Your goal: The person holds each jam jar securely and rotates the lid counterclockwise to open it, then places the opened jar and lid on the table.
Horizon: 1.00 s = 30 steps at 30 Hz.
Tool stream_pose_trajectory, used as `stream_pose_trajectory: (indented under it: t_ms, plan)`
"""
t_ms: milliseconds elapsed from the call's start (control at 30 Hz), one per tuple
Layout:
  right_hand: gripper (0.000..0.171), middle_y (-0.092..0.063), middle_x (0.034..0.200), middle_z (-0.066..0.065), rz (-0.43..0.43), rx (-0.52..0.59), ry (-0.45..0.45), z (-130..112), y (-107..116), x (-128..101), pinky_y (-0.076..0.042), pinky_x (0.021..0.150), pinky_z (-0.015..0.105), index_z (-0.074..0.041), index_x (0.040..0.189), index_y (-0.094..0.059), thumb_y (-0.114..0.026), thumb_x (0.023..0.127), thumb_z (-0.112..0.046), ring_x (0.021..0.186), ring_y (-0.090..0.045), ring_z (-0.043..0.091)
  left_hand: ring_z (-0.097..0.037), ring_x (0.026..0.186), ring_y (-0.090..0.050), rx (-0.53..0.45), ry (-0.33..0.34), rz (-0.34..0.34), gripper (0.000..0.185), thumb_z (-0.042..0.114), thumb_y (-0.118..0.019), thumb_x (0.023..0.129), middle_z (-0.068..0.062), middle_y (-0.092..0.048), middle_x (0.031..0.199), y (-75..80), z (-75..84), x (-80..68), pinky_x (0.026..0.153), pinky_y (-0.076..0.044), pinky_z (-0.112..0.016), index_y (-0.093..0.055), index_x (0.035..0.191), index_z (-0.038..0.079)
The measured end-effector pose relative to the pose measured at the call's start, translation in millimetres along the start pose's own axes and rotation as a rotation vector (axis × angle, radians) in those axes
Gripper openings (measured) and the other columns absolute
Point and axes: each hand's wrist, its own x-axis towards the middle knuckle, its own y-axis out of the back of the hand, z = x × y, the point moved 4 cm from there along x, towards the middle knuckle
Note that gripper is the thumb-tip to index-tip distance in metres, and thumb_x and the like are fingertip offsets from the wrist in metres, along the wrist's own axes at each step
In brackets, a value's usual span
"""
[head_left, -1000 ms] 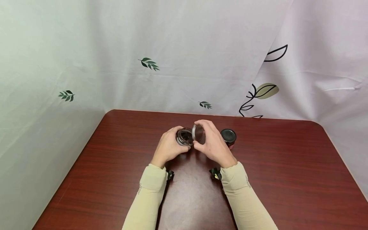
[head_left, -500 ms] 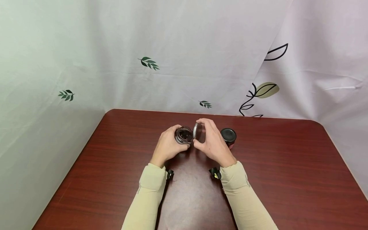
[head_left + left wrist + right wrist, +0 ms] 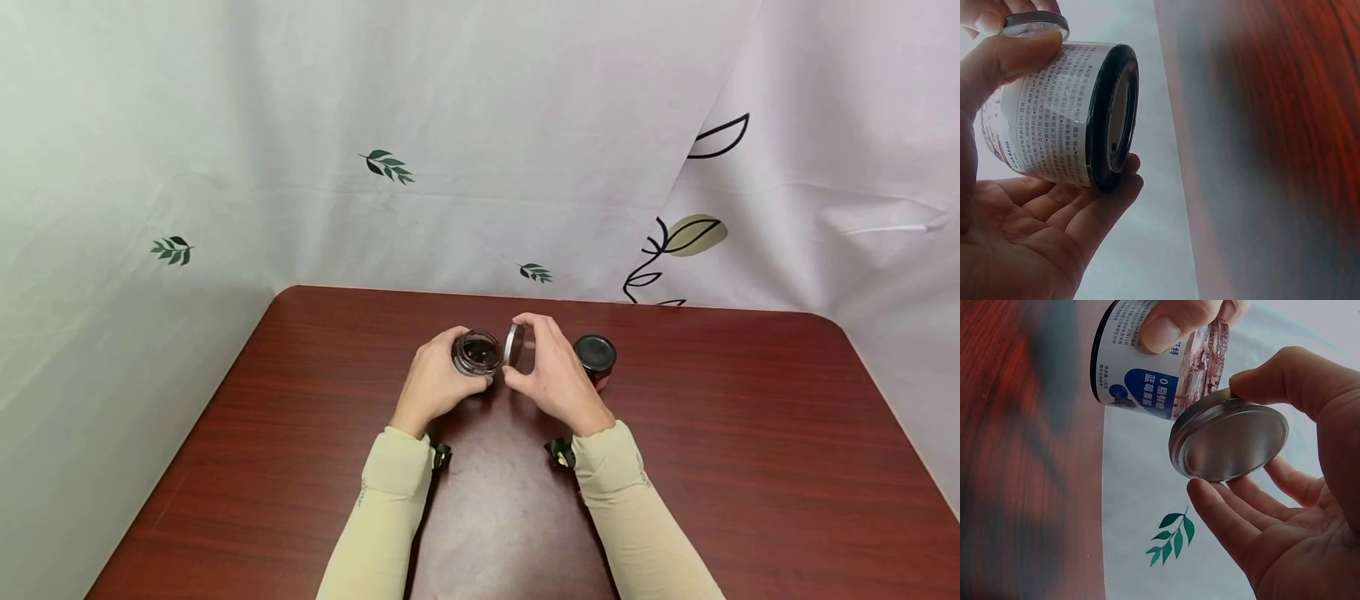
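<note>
In the head view my left hand (image 3: 437,377) grips an uncapped glass jam jar (image 3: 477,355) around its side, its mouth up and tipped a little. Dark contents show inside. Blueberries are printed on the jar's blue and white label (image 3: 1147,387), and reddish smears cling to the glass near the rim. The left wrist view shows the black-edged base (image 3: 1113,119) held off the table. My right hand (image 3: 555,375) pinches a round metal lid (image 3: 1232,444) by its edge, thumb opposite fingers. That lid stands nearly on edge, close beside the jar mouth.
A second small jar with a black lid (image 3: 596,353) stands on the table just right of my right hand, partly hidden by it. The reddish-brown wooden table (image 3: 750,433) ends at a white leaf-printed curtain (image 3: 465,125) behind and at the sides.
The lid has shifted slightly right, away from the jar mouth, and turned more edge-on. My left hand has carried the jar a little left, widening the gap between them.
</note>
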Motion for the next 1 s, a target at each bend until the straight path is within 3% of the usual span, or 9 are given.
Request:
stream_pose_trajectory:
  t_ms: [467, 1000]
  plan:
    - [0.066, -0.048, 0.135, 0.014, 0.001, -0.010, 0.015, 2, -6, 1, -0.056, 0.086, 0.040, -0.007, 0.140, -0.045, -0.077, 0.083, -0.008, 0.110, -0.067, 0.030, -0.024, 0.099, -0.065, -0.004, 0.012, 0.028, 0.068, 0.024, -0.087, 0.065, -0.007, -0.068, 0.112, 2.3, -5.4, 1.4, 0.088, -0.052, -0.042, -0.062, 0.126, 0.007]
    - [0.065, -0.050, 0.135, 0.015, -0.032, 0.014, -0.048, 6, -12, 1, -0.056, 0.088, 0.039, -0.006, 0.140, -0.044, -0.075, 0.083, -0.006, 0.110, -0.067, 0.030, -0.022, 0.095, -0.066, -0.007, 0.049, 0.034, 0.066, 0.026, -0.088, 0.065, -0.005, -0.070, 0.107, 4.5, -9.5, 1.0, 0.086, -0.052, -0.042, -0.064, 0.124, 0.010]
